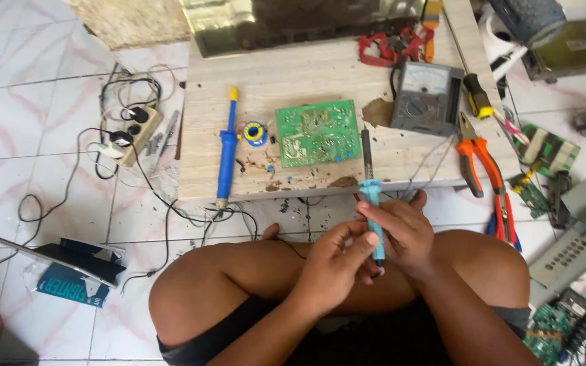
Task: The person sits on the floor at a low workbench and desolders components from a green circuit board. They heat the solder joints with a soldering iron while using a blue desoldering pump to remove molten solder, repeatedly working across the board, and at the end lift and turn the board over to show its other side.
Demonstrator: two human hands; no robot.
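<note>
Sitting cross-legged on a white tiled floor (42, 102), the person grips a teal-handled soldering iron (372, 196) in the right hand (408, 234), while the left hand (337, 261) closes on the handle's lower end. Its dark tip rests on the low wooden table (306, 71), beside a green circuit board (318, 133), with a blue desoldering pump (226, 152), a multimeter (427, 98) and orange pliers (473, 159) nearby.

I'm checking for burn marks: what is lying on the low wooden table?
On the table: a green circuit board, a blue solder sucker, a solder spool, a grey meter, a screwdriver, and dark scorch spots near the front edge. The wood beneath these things is hidden.
</note>
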